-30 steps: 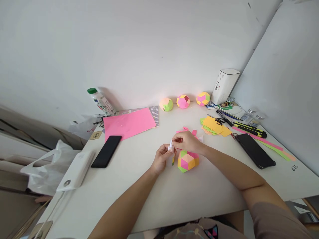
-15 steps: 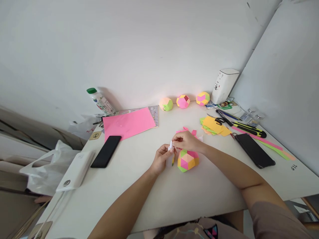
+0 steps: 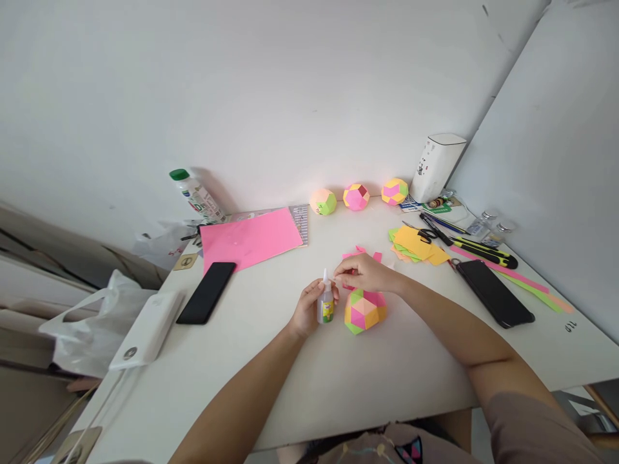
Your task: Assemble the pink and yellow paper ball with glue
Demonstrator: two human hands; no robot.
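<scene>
A small clear glue bottle with a yellow-green label and white nozzle stands upright in my left hand, the fingers wrapped round it. My right hand is closed in a pinch just right of the nozzle; whatever is between its fingertips is too small to make out. Below that hand a many-sided paper ball in pink, yellow, green and peach sits on the white table. Pink paper pieces lie behind my right hand, partly hidden by it.
Three finished-looking paper balls line the wall. Coloured paper squares, scissors, cutters and a black phone lie to the right. On the left are a pink sheet, another phone and a white power bank.
My left hand has turned the glue bottle so that its label now faces me and the nozzle points up. My right hand stays pinched close to the nozzle. The paper ball has not moved.
</scene>
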